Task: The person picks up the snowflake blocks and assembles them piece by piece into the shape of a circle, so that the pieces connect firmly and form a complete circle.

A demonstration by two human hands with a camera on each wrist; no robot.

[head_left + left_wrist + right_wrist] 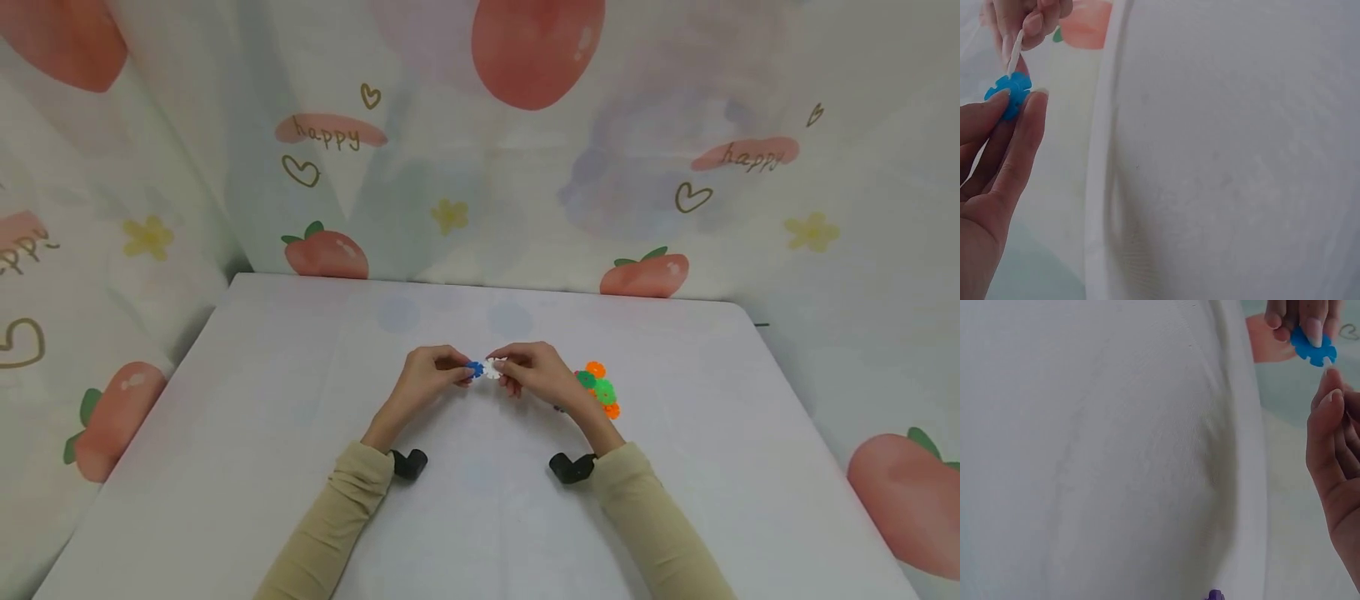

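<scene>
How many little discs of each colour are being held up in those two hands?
Blue disc: 1, in the left hand
White disc: 1, in the right hand
Total: 2

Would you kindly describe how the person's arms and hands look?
The left sleeve and right sleeve are plain khaki-beige. A black angled attachment juts inward at each sleeve's end. The left hand and right hand wear no gloves.

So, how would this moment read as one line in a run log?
left hand: pinches blue piece | right hand: pinches white piece | contact: edges meet | orange and green pieces: on table, near right hand
</scene>
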